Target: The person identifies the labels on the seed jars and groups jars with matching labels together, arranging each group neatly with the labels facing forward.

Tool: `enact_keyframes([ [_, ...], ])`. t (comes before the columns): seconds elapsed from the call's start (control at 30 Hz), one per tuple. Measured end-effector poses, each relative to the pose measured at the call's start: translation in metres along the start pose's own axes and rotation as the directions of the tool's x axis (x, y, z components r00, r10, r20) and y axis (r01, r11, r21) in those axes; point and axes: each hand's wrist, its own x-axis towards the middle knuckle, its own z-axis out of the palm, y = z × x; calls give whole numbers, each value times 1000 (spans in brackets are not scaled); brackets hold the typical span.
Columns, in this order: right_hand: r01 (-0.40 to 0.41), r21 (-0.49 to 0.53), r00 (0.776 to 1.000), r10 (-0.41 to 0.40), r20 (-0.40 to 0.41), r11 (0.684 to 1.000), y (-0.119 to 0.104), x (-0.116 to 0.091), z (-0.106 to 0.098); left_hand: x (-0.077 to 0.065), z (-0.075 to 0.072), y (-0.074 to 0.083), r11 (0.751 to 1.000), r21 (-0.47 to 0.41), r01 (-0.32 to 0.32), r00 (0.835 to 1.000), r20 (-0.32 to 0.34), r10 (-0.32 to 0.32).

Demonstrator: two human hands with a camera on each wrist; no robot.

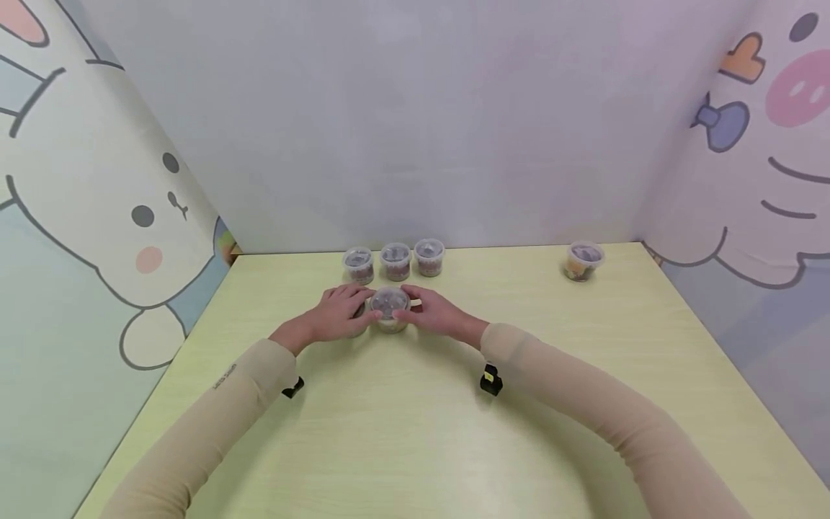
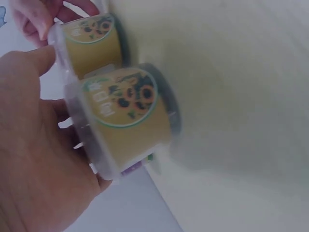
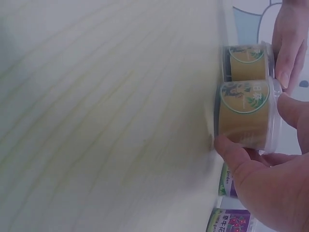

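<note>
Two round clear plastic tubs with lids and yellow sunflower labels stand side by side on the table. My right hand (image 1: 444,315) grips the right tub (image 1: 390,306), thumb on its near side and fingers around its far right side. Over the left tub (image 2: 128,116) is my left hand (image 1: 338,313), which holds it by the lid rim and mostly hides it in the head view. The left thumb (image 2: 44,59) reaches to the right tub's lid. In the right wrist view the right tub (image 3: 244,116) stands nearer, with the left hand (image 3: 291,46) beyond.
Behind the hands stand three lidded tubs with dark purple labels: left (image 1: 359,265), middle (image 1: 395,262) and right (image 1: 429,257). Another tub with a yellowish label (image 1: 583,261) is at the table's back right. Cartoon-printed cloth (image 1: 421,130) walls the table's back and sides.
</note>
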Motion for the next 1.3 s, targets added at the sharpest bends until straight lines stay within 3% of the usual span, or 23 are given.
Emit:
enact_keyframes([
  [0.2,32,-43,999,-31,24,999,2,-5,-16,11,-19,11,998,61,-24,999,46,21],
  [0.33,68,-177,998,-69,3,982,1,-12,-43,23,-36,27,995,72,-74,995,71,68],
  [0.53,64,-415,997,-79,-20,908,-2,-33,-96,50,-49,55,977,94,-194,975,125,182],
  [0.7,43,-518,995,-81,-51,854,6,-53,-140,75,-49,85,961,134,-241,961,170,218],
  [0.97,-36,-629,976,-108,-189,776,29,-85,-206,119,-49,137,958,24,-285,944,180,277],
  [1.1,-190,-588,942,-24,-335,786,42,-98,-226,143,-42,157,947,-31,-321,935,146,322],
  [1.2,-298,-486,882,43,-468,821,54,-108,-235,159,-31,172,940,-51,-339,934,106,342],
  [1.3,-333,-376,815,64,-576,865,66,-115,-240,173,-18,185,937,-83,-340,937,58,345],
])
